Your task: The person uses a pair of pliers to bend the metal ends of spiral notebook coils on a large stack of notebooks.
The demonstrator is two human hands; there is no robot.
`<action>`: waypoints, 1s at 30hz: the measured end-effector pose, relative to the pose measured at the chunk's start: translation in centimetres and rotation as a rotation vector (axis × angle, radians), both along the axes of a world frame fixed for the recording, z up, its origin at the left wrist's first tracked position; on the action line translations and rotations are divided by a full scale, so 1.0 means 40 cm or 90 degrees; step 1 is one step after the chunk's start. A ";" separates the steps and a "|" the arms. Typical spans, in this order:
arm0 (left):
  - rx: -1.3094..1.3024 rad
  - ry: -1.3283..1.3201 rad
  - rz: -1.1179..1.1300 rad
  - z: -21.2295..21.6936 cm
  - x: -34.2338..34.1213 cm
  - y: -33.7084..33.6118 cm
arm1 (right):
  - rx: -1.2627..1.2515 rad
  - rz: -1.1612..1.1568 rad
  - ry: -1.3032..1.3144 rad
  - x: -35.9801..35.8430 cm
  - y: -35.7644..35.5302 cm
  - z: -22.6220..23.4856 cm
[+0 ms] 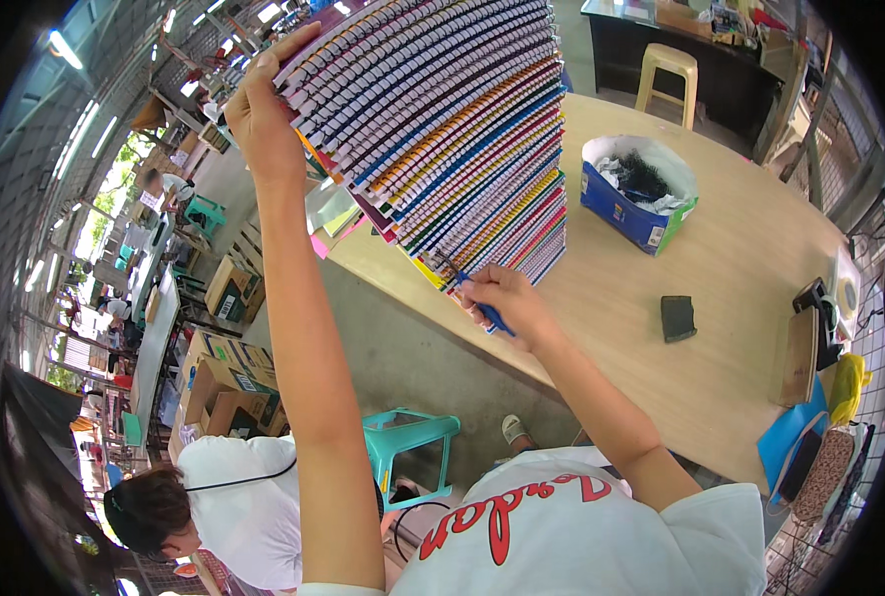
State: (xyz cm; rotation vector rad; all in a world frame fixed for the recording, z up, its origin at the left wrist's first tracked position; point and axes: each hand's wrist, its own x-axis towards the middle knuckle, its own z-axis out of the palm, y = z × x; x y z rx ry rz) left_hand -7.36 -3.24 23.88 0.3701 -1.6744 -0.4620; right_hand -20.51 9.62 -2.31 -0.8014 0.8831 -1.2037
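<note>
A tall stack of spiral-bound notebooks (452, 119) with many-coloured edges stands on the table, its coil spines toward me. My left hand (267, 114) grips the stack's upper left edge, with a finger stretched along the top; some fingers are hidden. Low on the stack, near its left corner, my right hand (510, 303) is closed around blue-handled pliers (494, 317). Their dark tip touches or nearly touches the end of a coil; the exact contact is too small to tell.
A blue box (621, 214) with a white liner and black coil scraps sits on the wooden table (601, 298). Nearby lies a dark block (678, 319). A person in white (244, 507) sits close on my left. A teal stool (410, 447) stands below the table's edge.
</note>
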 end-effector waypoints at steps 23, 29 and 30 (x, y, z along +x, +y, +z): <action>0.022 -0.017 0.014 -0.001 0.006 -0.003 | -0.333 -0.335 0.477 0.050 0.077 -0.002; 0.013 -0.003 0.007 -0.003 0.004 0.000 | -0.386 -0.395 0.612 0.067 0.064 -0.018; 0.013 -0.002 0.007 -0.003 0.004 0.002 | -0.386 -0.395 0.613 0.067 0.060 -0.025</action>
